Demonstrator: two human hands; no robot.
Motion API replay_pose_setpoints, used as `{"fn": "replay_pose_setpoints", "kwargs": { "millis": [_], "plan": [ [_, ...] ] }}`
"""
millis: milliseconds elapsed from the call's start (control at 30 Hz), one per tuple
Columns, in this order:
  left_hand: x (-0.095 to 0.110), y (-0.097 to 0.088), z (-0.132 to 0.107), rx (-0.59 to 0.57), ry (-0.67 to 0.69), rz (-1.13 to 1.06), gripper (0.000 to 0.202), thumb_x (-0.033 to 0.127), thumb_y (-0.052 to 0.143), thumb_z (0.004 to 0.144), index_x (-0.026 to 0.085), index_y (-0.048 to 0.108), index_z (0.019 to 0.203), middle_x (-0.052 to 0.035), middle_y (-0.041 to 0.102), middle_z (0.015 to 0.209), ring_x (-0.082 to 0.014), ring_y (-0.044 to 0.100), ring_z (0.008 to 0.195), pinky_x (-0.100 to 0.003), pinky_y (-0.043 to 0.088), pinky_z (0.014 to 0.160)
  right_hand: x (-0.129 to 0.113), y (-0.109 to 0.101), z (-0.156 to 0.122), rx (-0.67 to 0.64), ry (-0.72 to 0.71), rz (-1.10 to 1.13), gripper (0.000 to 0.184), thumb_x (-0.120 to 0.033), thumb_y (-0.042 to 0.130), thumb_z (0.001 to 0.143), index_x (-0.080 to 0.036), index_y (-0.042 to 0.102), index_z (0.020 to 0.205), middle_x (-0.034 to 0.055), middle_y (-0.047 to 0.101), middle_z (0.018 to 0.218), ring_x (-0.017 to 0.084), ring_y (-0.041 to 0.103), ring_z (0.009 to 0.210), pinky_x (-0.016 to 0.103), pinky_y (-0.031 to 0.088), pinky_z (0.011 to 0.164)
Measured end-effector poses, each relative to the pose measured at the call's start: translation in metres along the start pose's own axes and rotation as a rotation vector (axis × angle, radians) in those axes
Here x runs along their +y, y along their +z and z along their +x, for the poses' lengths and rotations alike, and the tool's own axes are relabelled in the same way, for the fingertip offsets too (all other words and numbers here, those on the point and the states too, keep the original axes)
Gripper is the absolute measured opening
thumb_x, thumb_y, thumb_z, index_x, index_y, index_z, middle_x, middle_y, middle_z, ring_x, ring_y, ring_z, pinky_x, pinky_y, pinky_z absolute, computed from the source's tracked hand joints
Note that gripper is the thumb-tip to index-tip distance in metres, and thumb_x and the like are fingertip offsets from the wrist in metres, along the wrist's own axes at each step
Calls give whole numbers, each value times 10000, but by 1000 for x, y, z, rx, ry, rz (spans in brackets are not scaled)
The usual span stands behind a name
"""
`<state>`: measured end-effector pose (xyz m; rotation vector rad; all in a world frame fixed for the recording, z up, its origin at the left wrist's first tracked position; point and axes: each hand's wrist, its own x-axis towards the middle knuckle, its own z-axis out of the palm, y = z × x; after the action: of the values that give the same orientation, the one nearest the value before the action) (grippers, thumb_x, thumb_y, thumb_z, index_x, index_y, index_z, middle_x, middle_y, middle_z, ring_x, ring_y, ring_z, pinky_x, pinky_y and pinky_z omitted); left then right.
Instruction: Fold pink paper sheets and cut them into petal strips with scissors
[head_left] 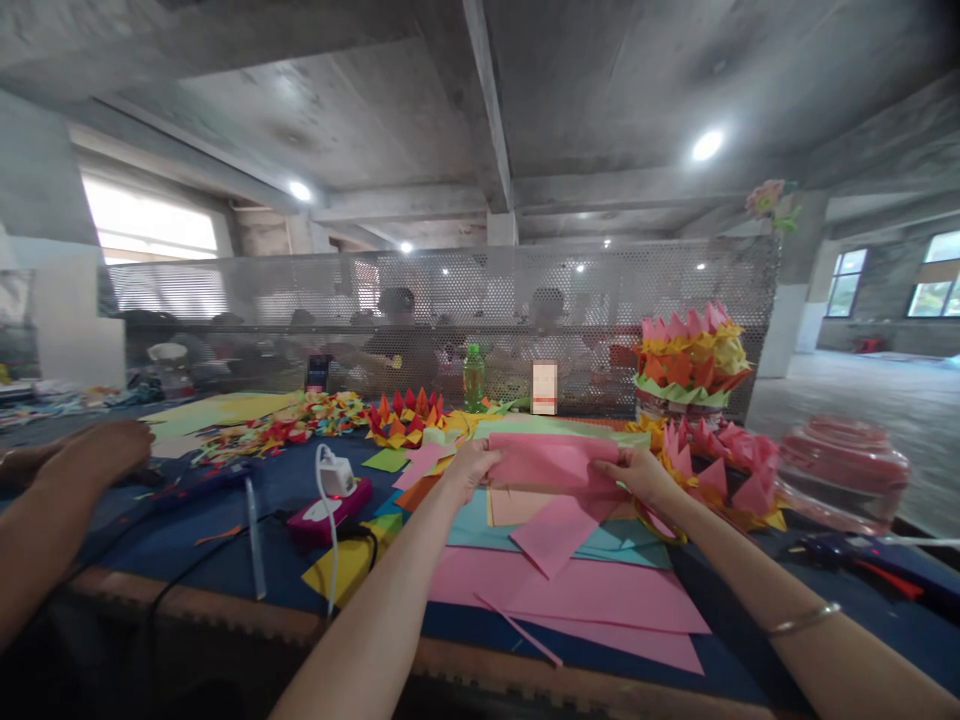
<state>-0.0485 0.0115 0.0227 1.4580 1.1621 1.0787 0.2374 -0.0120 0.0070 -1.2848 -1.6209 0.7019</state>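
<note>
A pink paper sheet is held up between both my hands over the table. My left hand pinches its left edge, fingers closed. Its right edge is gripped by my right hand, which wears a thin bangle further up the wrist. Below lie more pink sheets, a teal sheet and a folded pink piece.
Another person's arm rests at the left. A white charger on a magenta box with cables sits left of me. Folded paper flowers, a green bottle, a pink jar, paper scraps and a mesh partition stand behind.
</note>
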Motion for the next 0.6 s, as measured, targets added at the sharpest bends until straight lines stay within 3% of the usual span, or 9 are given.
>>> {"fn": "replay_pose_setpoints", "kwargs": {
  "millis": [233,333,467,600],
  "plan": [
    [0,1,0,-62,-35,-195,398,407,795,568,149,637,826,-38,659,747,-123,604,631,-222,489,585,-1,-2,-1,13,-17,1,417,-539,692,609,-137,727,716,39,695,614,176,597,533,250,449,478],
    [3,1,1,-11,-37,-248,390,477,738,663,147,622,836,-54,667,777,-106,596,589,-206,484,540,1,-3,0,14,-39,6,431,-555,681,619,-134,720,706,33,689,616,175,598,542,246,446,481],
    [7,1,0,49,-140,-408,401,544,612,775,148,595,834,-60,655,715,-128,602,549,-239,506,511,5,-5,1,42,-63,-5,427,-554,677,623,-134,716,686,35,688,616,188,606,564,248,441,485],
    [11,3,-4,2,-202,-522,237,366,662,787,137,604,803,-45,643,660,-122,599,531,-238,518,531,7,-6,2,67,-78,-1,403,-524,658,654,-138,733,742,59,716,687,215,637,628,265,469,521]
  ]
}}
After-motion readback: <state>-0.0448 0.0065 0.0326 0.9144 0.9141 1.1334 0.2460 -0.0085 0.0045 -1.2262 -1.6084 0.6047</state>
